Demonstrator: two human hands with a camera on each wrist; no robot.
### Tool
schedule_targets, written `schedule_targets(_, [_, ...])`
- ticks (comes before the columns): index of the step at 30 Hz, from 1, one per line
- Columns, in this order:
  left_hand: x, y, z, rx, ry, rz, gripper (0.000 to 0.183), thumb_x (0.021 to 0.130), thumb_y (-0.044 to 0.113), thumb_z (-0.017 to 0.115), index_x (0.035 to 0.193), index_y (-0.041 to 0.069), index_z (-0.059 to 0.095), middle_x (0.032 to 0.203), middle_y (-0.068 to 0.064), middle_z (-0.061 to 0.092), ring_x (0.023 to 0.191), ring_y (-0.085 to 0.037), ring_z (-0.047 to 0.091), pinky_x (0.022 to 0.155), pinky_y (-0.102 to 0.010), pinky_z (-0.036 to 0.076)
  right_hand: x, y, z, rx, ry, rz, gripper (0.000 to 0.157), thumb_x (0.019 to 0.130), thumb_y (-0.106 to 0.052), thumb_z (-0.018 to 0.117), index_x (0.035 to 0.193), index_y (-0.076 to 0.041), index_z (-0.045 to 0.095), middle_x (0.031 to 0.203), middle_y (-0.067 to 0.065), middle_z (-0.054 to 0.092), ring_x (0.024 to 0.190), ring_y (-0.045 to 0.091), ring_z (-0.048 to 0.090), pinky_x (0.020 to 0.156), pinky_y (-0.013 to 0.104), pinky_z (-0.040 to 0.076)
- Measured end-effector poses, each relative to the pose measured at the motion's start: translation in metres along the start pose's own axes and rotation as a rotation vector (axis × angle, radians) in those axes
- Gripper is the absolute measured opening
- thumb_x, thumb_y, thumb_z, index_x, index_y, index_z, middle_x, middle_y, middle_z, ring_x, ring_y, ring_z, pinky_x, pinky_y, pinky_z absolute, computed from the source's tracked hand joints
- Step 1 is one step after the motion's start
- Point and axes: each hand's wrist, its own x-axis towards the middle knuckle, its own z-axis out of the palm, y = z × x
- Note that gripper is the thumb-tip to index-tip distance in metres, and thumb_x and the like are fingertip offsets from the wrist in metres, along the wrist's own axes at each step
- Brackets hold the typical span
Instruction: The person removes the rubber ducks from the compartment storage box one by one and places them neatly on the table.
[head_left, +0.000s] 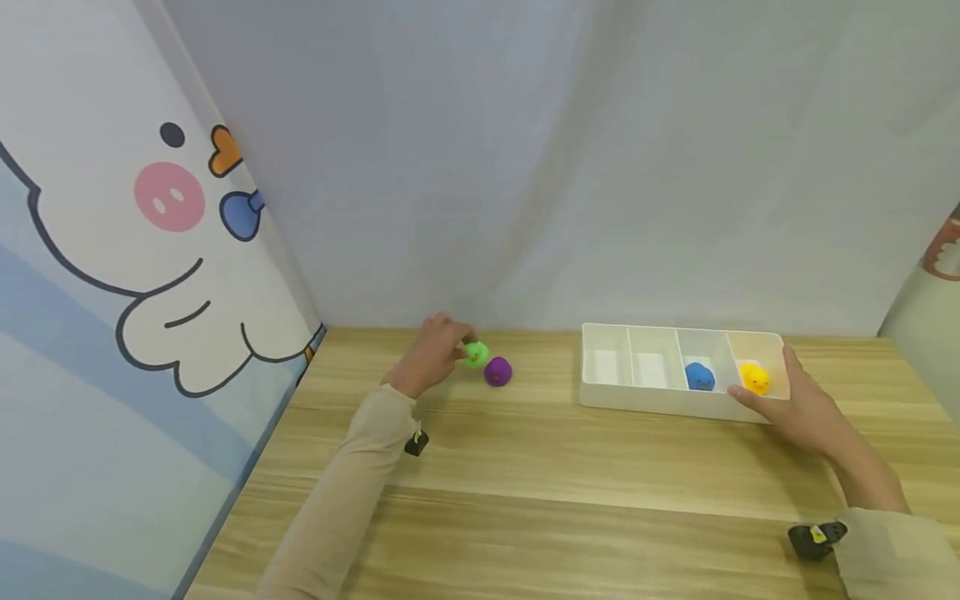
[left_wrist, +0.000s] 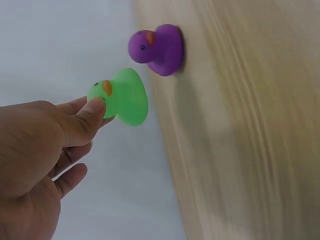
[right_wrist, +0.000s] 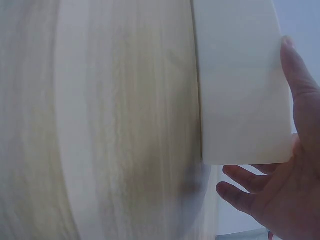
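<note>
Between thumb and fingers, my left hand [head_left: 435,354] pinches a green rubber duck [left_wrist: 131,97] by its head. In the left wrist view the duck is held above the wooden tabletop. Close beside it, a purple rubber duck [head_left: 498,372] sits on the table. My right hand [head_left: 810,412] holds the right end of a white divided box [head_left: 652,400], its thumb at the front rim and its fingers around the end wall. Inside the box, a blue duck [head_left: 700,377] lies in the third compartment from the left and a yellow duck [head_left: 754,379] in the rightmost one.
The wooden table [head_left: 525,475] ends at a pale grey curtain [head_left: 525,167] behind the box and ducks. At the left rises a panel [head_left: 97,250] with a cartoon print. A small black device [head_left: 816,540] sits at the right sleeve.
</note>
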Motion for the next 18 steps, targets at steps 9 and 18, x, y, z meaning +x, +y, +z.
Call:
schedule_targets(9, [-0.011, -0.01, 0.01, 0.033, -0.03, -0.018, 0.022, 0.091, 0.006, 0.071, 0.112, 0.003, 0.072, 0.11, -0.011, 0.076, 0.106, -0.028, 0.057, 0.103, -0.045, 0.042, 0.0, 0.003, -0.001, 0.006, -0.022, 0.013, 0.114, 0.098, -0.057, 0.059, 0.159, -0.009, -0.025, 0.163, 0.043, 0.003, 0.14, 0.069, 0.02, 0.107, 0.082, 0.021])
schedule_targets(18, [-0.01, -0.022, 0.021, 0.034, -0.039, 0.018, 0.023, 0.088, 0.003, 0.073, 0.111, 0.002, 0.072, 0.111, -0.013, 0.077, 0.111, -0.033, 0.062, 0.112, -0.051, 0.039, 0.001, 0.004, 0.0, 0.005, -0.009, 0.006, 0.113, 0.097, -0.056, 0.059, 0.16, -0.01, -0.023, 0.163, 0.042, 0.007, 0.14, 0.067, 0.023, 0.107, 0.082, 0.022])
